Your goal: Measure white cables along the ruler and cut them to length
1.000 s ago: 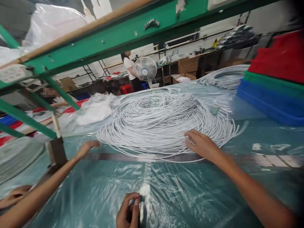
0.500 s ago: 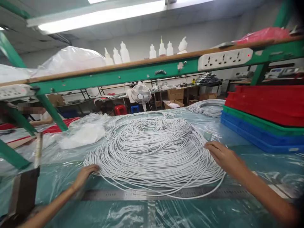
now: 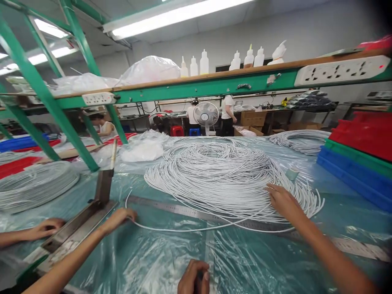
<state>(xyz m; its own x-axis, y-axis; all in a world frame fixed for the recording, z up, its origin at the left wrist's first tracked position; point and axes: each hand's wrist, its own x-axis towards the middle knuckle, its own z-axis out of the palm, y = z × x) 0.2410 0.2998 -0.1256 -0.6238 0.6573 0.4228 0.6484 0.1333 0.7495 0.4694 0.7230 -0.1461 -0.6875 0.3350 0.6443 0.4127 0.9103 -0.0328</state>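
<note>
A large heap of coiled light-grey cables (image 3: 208, 179) lies in front of me. My left hand (image 3: 124, 215) is closed on one cable (image 3: 183, 230) near its end. The short tip sticks up past the fingers, and the rest curves right along the front of the heap. My right hand (image 3: 280, 200) holds the heap's right side, fingers bent over the strands, thumb partly hidden. Loose cable ends fan out to its right. A long steel ruler (image 3: 183, 210) lies partly under the heap. A small pale-green roll (image 3: 292, 173) stands behind my right hand.
A metal cutter (image 3: 102, 188) with an upright handle stands left, another person's hand (image 3: 45, 228) beside it. One more hand (image 3: 194, 277), its owner unclear, is at the bottom centre. Stacked trays (image 3: 355, 163) stand right; another cable coil (image 3: 33, 183) lies left. A green shelf beam (image 3: 196, 87) crosses above.
My left hand has come away from the heap's left edge, drawing one cable out leftward. The view has swung left, showing the cutter, coil and other hands. My right hand stays at the heap.
</note>
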